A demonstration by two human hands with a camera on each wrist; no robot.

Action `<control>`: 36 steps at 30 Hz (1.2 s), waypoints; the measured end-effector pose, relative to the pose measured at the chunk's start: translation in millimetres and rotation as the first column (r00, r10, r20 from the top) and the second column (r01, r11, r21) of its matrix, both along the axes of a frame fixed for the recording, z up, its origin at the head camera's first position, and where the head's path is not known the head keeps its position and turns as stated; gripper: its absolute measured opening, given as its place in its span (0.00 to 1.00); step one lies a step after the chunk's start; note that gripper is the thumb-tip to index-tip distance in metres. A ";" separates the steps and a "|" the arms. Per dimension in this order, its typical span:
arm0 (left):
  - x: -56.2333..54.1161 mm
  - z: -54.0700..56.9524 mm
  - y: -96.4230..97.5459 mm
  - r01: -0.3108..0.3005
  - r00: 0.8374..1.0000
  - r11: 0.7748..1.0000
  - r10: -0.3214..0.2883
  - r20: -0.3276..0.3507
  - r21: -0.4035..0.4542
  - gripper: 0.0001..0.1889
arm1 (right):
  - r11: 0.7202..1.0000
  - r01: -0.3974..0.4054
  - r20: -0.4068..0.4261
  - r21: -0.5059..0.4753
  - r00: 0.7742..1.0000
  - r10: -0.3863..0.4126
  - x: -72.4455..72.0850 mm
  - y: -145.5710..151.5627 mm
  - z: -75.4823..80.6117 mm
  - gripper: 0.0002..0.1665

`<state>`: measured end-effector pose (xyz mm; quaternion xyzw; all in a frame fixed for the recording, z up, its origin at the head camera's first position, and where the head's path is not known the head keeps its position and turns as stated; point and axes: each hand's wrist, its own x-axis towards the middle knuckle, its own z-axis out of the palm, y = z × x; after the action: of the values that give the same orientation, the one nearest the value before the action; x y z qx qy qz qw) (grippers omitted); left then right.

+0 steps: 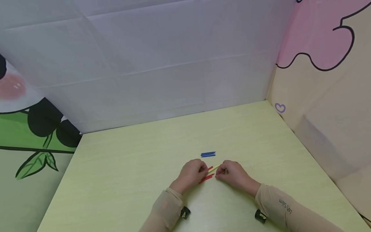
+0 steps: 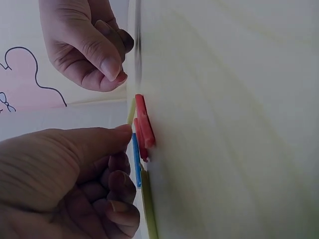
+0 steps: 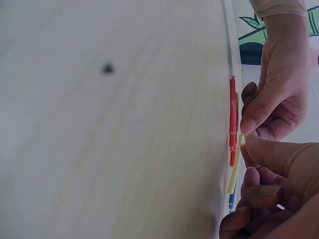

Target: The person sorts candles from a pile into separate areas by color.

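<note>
My left hand pinches one end of a thin yellow stick, thumb tip against it in the left wrist view. Red sticks lie on the table beside and partly beneath that hand. To the right, my right hand hovers close to the yellow stick with curled fingers. Its thumb tip meets the forefinger, and nothing shows between them. Beyond both hands lie several blue sticks, side by side. Another yellowish stick appears low in the left wrist view.
The pale wooden table meets a white cloth wall at the back and a printed panel on the right. Small black devices sit at both wrists.
</note>
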<state>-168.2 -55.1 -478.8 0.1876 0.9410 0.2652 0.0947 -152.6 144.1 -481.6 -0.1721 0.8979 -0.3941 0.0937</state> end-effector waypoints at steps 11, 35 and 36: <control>-1.5 1.9 -5.9 -0.018 1.000 1.000 0.018 -0.002 0.010 0.04 | 1.000 0.023 0.041 0.002 0.999 -0.023 -3.6 -2.2 1.6 0.06; -7.8 2.4 -22.4 -0.043 0.999 0.995 0.042 0.016 0.087 0.03 | 1.000 0.015 0.016 -0.011 1.000 -0.015 -10.4 -0.2 2.5 0.06; -8.1 2.3 -22.7 -0.045 0.999 0.995 0.043 0.019 0.086 0.03 | 1.000 0.013 0.016 -0.010 1.000 -0.013 -10.9 0.0 2.7 0.05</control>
<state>-176.2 -77.8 -476.5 0.1683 0.9318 0.3091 0.0889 -163.5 144.1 -478.9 -0.1637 0.8962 -0.4007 0.0976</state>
